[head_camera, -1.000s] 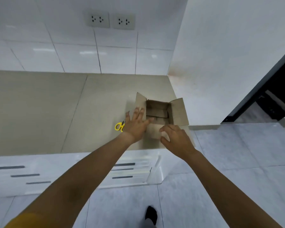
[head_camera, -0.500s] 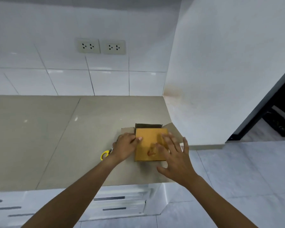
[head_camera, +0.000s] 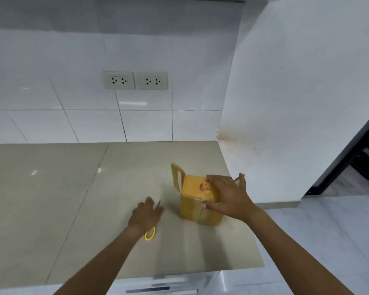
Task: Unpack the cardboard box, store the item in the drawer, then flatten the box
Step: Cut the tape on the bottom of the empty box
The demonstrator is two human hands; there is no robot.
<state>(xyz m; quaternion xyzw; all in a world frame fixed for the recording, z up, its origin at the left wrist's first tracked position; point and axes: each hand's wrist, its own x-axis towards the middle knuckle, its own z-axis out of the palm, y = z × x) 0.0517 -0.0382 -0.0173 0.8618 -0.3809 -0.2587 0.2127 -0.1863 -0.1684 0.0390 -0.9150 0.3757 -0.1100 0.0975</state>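
A small brown cardboard box [head_camera: 193, 202] stands on the beige countertop [head_camera: 94, 188] near its right end. Its top face carries a red mark, and one flap sticks up at its far left corner. My right hand [head_camera: 228, 195] lies over the box's top and right side, fingers spread, thumb on the front face. My left hand [head_camera: 146, 215] hovers over yellow-handled scissors [head_camera: 150, 233] that lie on the counter to the left of the box. Whether the fingers touch the scissors is blurred. The box's contents are hidden.
White drawer fronts with dark handles [head_camera: 149, 289] run under the counter's front edge. A white tiled wall with two power sockets [head_camera: 134, 80] stands behind. A white side wall [head_camera: 285, 103] closes the counter's right end. Grey floor tiles and a dark doorway [head_camera: 354, 167] are at right.
The box was open with its flaps out, then turned over and lay low, and now stands taller. My left hand has left the box and moved down-left over the scissors. The view has tilted up.
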